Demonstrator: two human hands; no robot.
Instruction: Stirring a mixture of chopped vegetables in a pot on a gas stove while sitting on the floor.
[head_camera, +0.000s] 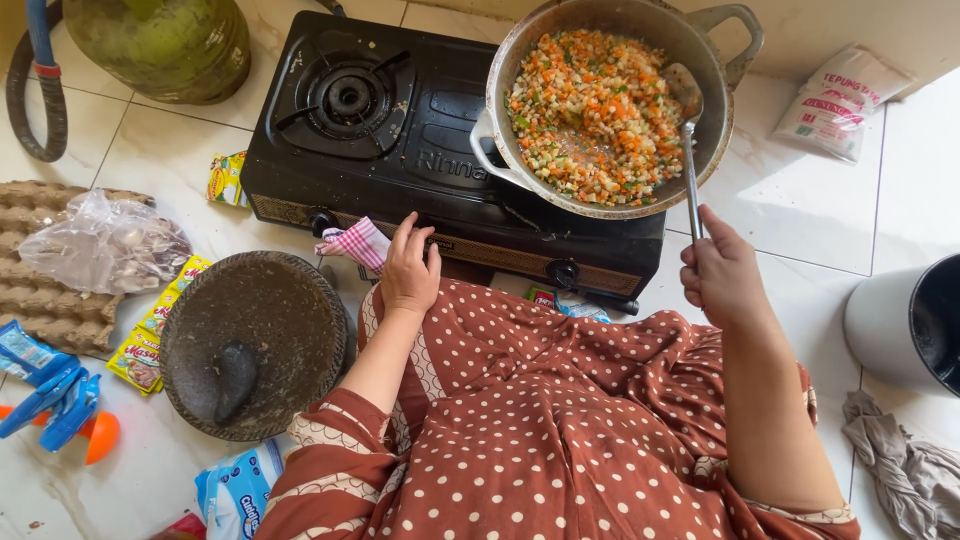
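Your right hand (722, 278) forms the grip, pressed together around the lower end of the metal spatula (689, 140); the handle's long axis runs straight away from you, up over the near rim of the wok (610, 105); the blade rests in the diced vegetables (590, 115) at the wok's right side. The wok sits on the right burner of the black stove (400, 130). Your left hand (410, 270), fingers spread, rests on your knee, in front of the stove and left of the wok; the right hand is nearer.
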